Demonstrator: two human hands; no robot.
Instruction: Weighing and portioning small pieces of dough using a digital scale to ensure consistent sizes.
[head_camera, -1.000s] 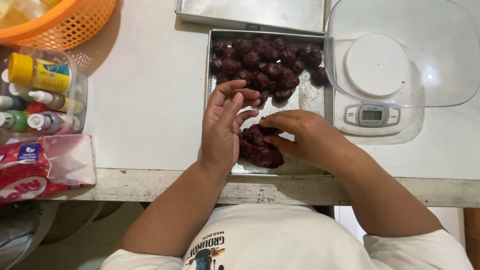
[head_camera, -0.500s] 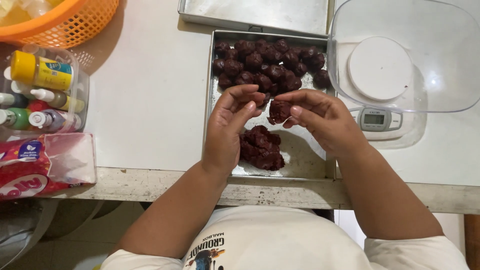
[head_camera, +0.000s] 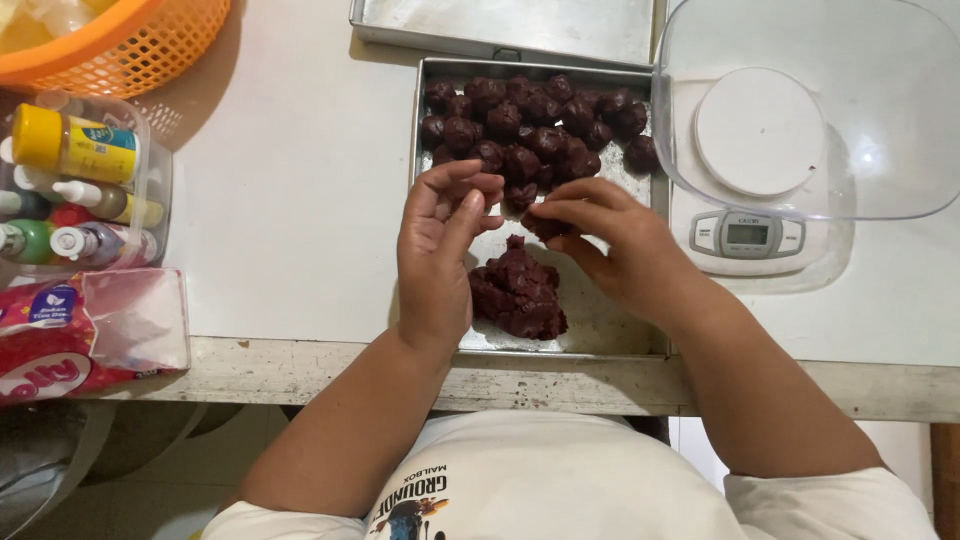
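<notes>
**Head view: two hands working a bit of dark dough over a metal tray**

Head camera looks straight down at both hands above a shallow metal tray (head_camera: 600, 320) on a white counter (head_camera: 290, 220). The right hand (head_camera: 620, 250) has its fingers (head_camera: 570, 195) drawn together, pinching a small piece of dark red-brown dough (head_camera: 545, 227) at the tips. The left hand (head_camera: 435, 255) is held palm up and loosely open, fingers (head_camera: 450, 180) slightly curled and spread, their tips just beside the pinched piece; whether they touch it cannot be told.

Below the hands, on the near half of the tray, lies a rough lump of the same dough (head_camera: 520, 292), apart from both hands. The far half of the tray is packed with rolled dough balls (head_camera: 530, 125), lying close together and touching one another. A second metal tray (head_camera: 500, 25) sits beyond it at the far edge.

Right of the tray stands a white kitchen scale (head_camera: 750, 235) with a clear plastic bowl (head_camera: 900, 120) on its platform; the bowl overhangs the tray's right rim. To the left, well apart from the hands, a clear tub holds small colouring bottles (head_camera: 80, 190), an orange basket (head_camera: 130, 45) sits at the far corner, and a red and white packet (head_camera: 80, 335) lies at the near edge.

The counter's front edge is worn and chipped.
</notes>
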